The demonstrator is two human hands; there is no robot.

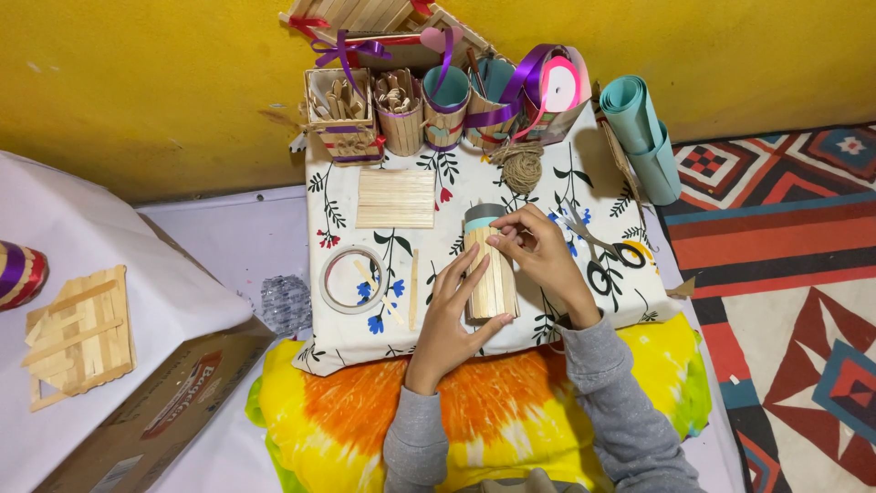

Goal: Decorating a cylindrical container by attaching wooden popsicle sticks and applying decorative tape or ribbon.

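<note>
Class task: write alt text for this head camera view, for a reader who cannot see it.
Two hands, left hand and right hand, press wooden craft sticks around an upright cylinder on a floral cloth. A flat stack of sticks, a tape ring, scissors and stick-covered pots lie around it.

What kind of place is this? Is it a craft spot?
Probably a home craft corner on the floor. A flowered cloth holds flat wooden sticks, ribbon rolls and twine, and both hands, left hand and right hand, hold a stick-covered cylinder.
</note>
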